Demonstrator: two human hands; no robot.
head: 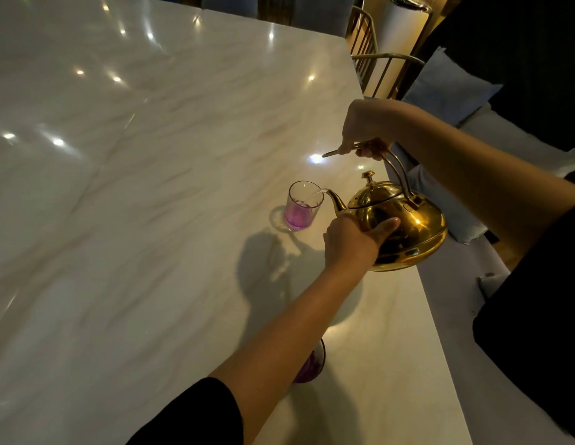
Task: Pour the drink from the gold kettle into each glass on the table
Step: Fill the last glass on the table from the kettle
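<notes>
The gold kettle (408,226) hangs tilted above the right edge of the white marble table (151,220), its spout over a clear glass (301,205). A thin stream runs from the spout into that glass, which holds purple drink in its lower half. My right hand (364,128) grips the kettle's arched handle from above. Pressed flat against the kettle's front side, my left hand (353,240) steadies it. A second glass (312,364) with purple drink stands nearer me, mostly hidden under my left forearm.
The table's right edge runs just under the kettle. Beyond it are pale cushioned seats (466,277) and a blue cushion (450,91). A gold-framed chair (373,59) stands at the far right corner.
</notes>
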